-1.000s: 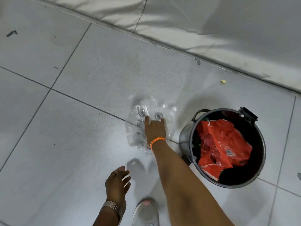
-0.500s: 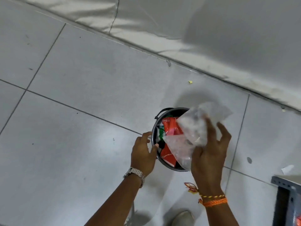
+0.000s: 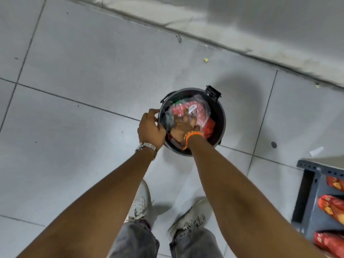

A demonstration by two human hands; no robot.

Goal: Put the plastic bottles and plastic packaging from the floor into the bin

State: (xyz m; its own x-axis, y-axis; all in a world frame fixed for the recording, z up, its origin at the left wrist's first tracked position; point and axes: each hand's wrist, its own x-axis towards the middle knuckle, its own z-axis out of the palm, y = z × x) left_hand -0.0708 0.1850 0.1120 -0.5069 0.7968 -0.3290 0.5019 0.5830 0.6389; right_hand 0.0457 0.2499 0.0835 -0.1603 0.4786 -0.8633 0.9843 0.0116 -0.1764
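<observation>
The right hand is pressing flat, fingers spread, on a clear plastic bag that is lying inside the bin, on top of red wrappers. The left hand is curling around the bin's rim, steadying it. The bag looks light, soft and springy (likely to puff back up), so pushing at its middle is suiting it best.

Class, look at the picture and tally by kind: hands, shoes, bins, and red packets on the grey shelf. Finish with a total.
Hands: 2 (left hand, right hand)
Shoes: 2 (left shoe, right shoe)
Bins: 1 (bin)
Red packets on the grey shelf: 3 in view ()
Total: 8
</observation>
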